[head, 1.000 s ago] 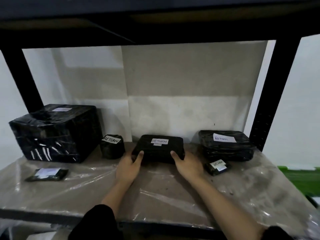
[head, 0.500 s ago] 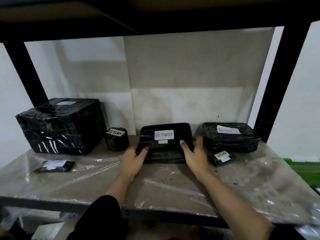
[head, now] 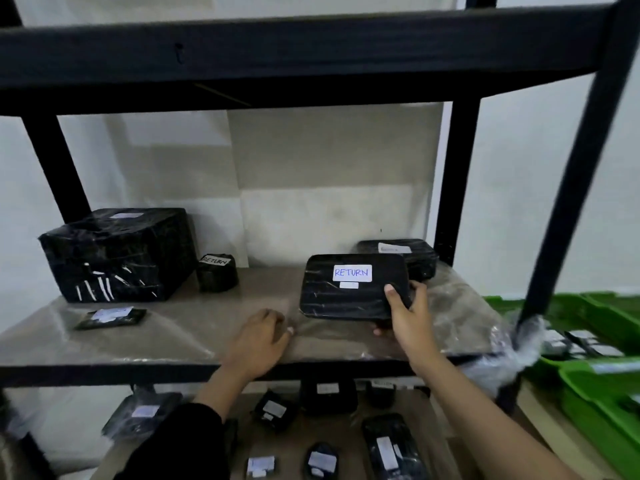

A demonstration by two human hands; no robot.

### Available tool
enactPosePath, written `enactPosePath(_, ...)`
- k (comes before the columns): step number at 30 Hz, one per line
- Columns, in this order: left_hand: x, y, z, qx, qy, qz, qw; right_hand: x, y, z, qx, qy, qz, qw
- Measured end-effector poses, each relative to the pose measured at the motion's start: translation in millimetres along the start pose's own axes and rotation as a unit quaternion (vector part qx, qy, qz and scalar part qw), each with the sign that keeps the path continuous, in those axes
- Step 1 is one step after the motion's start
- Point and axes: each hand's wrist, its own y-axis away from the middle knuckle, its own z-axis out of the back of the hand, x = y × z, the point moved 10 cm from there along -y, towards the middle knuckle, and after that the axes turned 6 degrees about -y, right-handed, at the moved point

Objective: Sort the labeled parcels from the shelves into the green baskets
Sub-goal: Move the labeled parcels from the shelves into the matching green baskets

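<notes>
My right hand (head: 403, 315) grips the lower right corner of a flat black parcel (head: 343, 296) with a white RETURN label, lifted and tilted above the shelf board (head: 194, 327). My left hand (head: 259, 337) hovers over the shelf's front edge, fingers loosely curled, holding nothing. Green baskets (head: 602, 375) stand at the right, beyond the shelf post, with several small parcels in them.
On the same shelf sit a large black box (head: 117, 254), a small RETURN parcel (head: 217, 275), a thin flat packet (head: 110, 317) and another flat parcel (head: 408, 254) behind the lifted one. Several black parcels lie on the lower shelf (head: 329, 427). A black post (head: 568, 202) stands at the right.
My left hand let go of the RETURN parcel and drew back to the shelf front. My right hand alone lifted the parcel up and toward me. The camera view pulled back and rose.
</notes>
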Motion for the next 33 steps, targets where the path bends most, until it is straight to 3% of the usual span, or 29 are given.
enactPosePath(7, -47.5, 94.4, 14.5, -0.113, 0.008, -0.035, 0.993, 5.5, 78.9, 74.8, -0.028, -0.050, -0.033, 0.998)
enactPosePath(17, -176.4, 132.1, -27.7, -0.040, 0.078, -0.079, 0.993, 32.7, 136.8, 230.9, -0.124, -0.029, -0.004, 0.992)
enactPosePath(33, -598.5, 150.2, -141.7, 0.069, 0.208, -0.258, 0.941, 135.0, 189.3, 616.8, -0.267, 0.076, 0.017, 0.961)
